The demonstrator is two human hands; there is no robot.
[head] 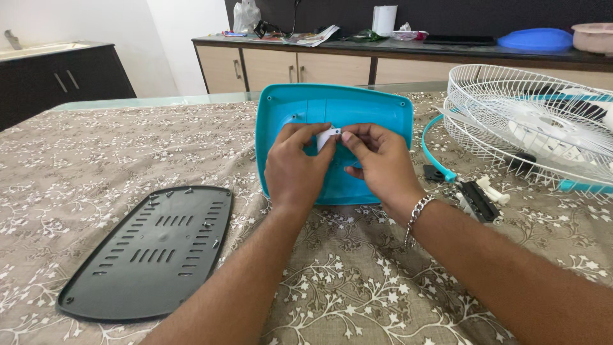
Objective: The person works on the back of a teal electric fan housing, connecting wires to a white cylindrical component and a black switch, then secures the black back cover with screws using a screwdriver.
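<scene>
Nearest me lay a dark slotted plate (150,252) on the patterned cloth (357,281). Beyond it, my left hand (295,167) and right hand (381,165) met over the turquoise base (332,108), fingers of both closed in a pinch on a small white piece (328,137). Farther right sat the white wire fan guard (523,121).

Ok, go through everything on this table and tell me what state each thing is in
Teal base shell: propped on the table, tilted.
Small white part: pinched between both hands.
Left hand: gripping the white part.
Right hand: gripping the white part.
Black vented plate: detached, lying flat.
White wire fan guard: detached, lying on the table.
</scene>
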